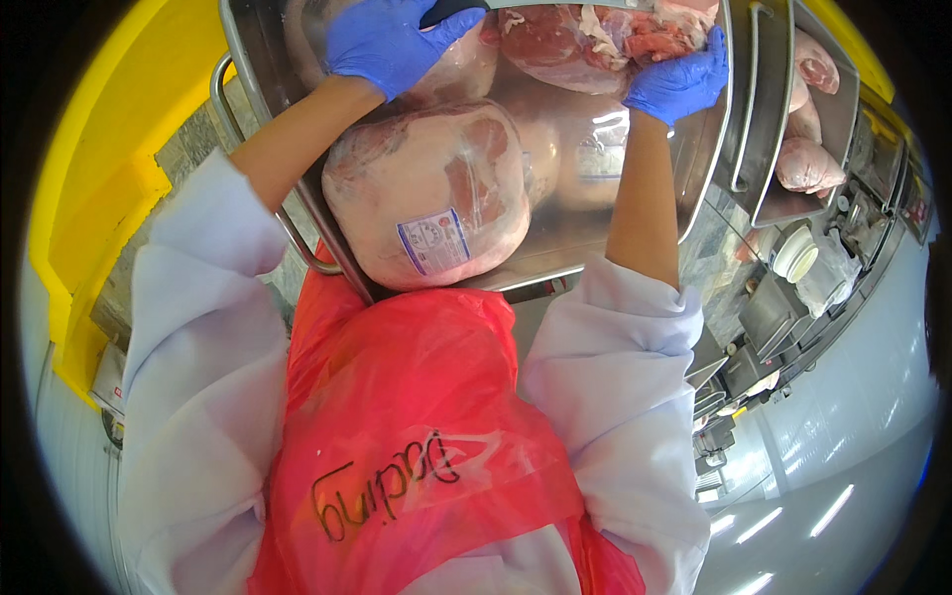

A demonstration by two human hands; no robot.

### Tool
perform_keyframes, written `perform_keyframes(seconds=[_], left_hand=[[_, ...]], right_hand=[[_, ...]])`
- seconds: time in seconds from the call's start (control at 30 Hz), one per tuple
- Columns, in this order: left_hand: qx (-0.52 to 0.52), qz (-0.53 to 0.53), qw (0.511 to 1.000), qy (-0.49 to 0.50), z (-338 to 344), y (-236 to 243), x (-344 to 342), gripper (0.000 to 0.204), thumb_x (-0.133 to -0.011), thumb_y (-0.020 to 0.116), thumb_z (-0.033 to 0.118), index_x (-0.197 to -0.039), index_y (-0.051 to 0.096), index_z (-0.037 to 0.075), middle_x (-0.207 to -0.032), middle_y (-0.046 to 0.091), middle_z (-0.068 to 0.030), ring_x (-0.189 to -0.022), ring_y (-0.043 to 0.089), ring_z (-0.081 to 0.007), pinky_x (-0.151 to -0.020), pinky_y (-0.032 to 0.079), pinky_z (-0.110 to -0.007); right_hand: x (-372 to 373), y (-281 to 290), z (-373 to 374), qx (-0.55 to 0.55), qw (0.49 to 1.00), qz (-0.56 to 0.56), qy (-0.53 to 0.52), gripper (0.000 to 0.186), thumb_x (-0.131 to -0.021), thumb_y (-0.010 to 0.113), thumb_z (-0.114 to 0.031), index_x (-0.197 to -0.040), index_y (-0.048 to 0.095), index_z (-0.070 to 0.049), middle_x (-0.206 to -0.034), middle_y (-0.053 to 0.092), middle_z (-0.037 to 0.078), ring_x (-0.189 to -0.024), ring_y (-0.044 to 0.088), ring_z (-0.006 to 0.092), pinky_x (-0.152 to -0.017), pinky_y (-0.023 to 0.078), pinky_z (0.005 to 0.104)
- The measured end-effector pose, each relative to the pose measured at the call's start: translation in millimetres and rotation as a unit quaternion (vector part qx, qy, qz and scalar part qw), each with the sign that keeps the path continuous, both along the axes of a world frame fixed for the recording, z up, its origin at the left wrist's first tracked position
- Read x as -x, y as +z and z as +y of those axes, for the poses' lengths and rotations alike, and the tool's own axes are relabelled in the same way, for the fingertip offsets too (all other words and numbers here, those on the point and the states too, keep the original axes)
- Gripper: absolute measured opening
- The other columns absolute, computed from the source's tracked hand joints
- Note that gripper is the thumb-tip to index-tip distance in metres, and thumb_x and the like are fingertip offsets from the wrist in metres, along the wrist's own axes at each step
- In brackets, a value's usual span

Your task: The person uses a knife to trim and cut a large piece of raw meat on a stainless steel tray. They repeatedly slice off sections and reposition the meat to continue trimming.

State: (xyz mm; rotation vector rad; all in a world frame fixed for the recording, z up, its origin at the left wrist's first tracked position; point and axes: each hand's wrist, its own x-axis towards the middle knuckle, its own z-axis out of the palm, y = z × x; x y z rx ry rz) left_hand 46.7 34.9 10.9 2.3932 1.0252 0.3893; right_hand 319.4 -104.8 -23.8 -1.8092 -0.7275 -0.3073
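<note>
My left hand in a blue glove lies over a packed pale cut at the top of a steel tray; its fingers curl by a dark object cut off by the frame, which I cannot make out. My right hand, also gloved, has its fingers curled against a red, trimmed-looking raw meat cut at the tray's upper right. A large shrink-wrapped pale cut with a label sits in the near left of the tray, beside more wrapped cuts.
A second steel tray with raw cuts stands to the right. A yellow plastic structure is at the left. Steel containers and a white round container lie beyond the right side. My red apron hangs against the near tray edge.
</note>
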Motion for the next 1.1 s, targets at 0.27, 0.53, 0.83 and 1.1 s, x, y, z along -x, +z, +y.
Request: perform_keyframes(seconds=[0.27,0.53,0.83,1.1], left_hand=[[-0.079,0.02,0.995,-0.061,49.2,-74.6,-22.0,0.032,-0.09,0.067,0.043,-0.098,0.071,0.013,-0.09,0.068,-0.0166,-0.084,0.064,-0.038,-0.078,0.049,-0.049],[-0.116,0.023,0.984,-0.131,69.4,-66.7,-18.7,0.047,-0.09,0.065,0.042,-0.126,0.063,0.011,-0.107,0.068,-0.0205,-0.102,0.063,-0.0403,-0.092,0.049,-0.049],[0.023,0.256,0.955,-0.15,24.7,160.4,-45.6,0.039,-0.093,0.064,0.04,-0.111,0.072,0.007,-0.098,0.073,-0.022,-0.089,0.072,-0.0408,-0.08,0.057,-0.047],[-0.103,0.527,0.754,-0.378,-17.3,322.2,-140.5,0.033,-0.096,0.062,0.033,-0.1,0.075,0.003,-0.09,0.073,-0.0209,-0.079,0.072,-0.0326,-0.071,0.058,-0.044]], right_hand=[[10.4,-8.2,4.6,0.078,0.984,-0.115,-0.111,0.041,-0.097,0.054,-0.027,-0.126,0.071,-0.004,-0.121,0.072,0.014,-0.11,0.069,0.0304,-0.098,0.053,0.0412],[9.0,-12.4,6.8,0.054,0.986,-0.114,-0.113,0.04,-0.096,0.056,-0.027,-0.125,0.071,-0.005,-0.119,0.072,0.014,-0.108,0.069,0.0311,-0.097,0.053,0.0425],[10.3,-3.2,8.0,0.077,0.982,-0.11,-0.13,0.047,-0.103,0.041,-0.036,-0.119,0.074,-0.007,-0.117,0.073,0.014,-0.103,0.067,0.0355,-0.094,0.051,0.0444],[24.6,-12.2,30.0,-0.014,0.995,-0.046,-0.093,0.05,-0.104,0.039,-0.041,-0.118,0.075,-0.009,-0.114,0.074,0.015,-0.108,0.066,0.0361,-0.099,0.048,0.0472]])
